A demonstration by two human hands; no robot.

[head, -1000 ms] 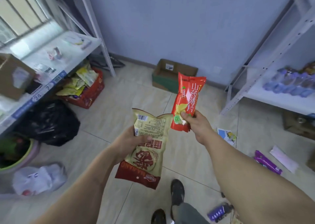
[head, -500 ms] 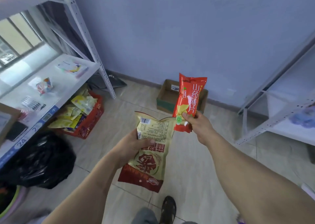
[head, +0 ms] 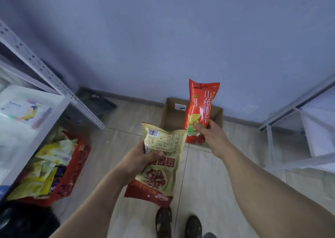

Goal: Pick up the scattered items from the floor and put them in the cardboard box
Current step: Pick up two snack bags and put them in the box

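The right hand [head: 212, 138] is clamping its grip on the red packet [head: 200, 107] before the far cardboard box [head: 172, 114]; the left hand [head: 139, 160] is pinching the beige packet [head: 161, 163], nearer. A release from here risks a packet falling short of the box.

Cardboard box [head: 172, 114] against wall [head: 163, 38], between shelves [head: 45, 71]

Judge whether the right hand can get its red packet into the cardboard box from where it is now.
Probably yes. The right hand holds the red packet in front of the open cardboard box, with nothing visibly between them, though a further step or reach may be needed.
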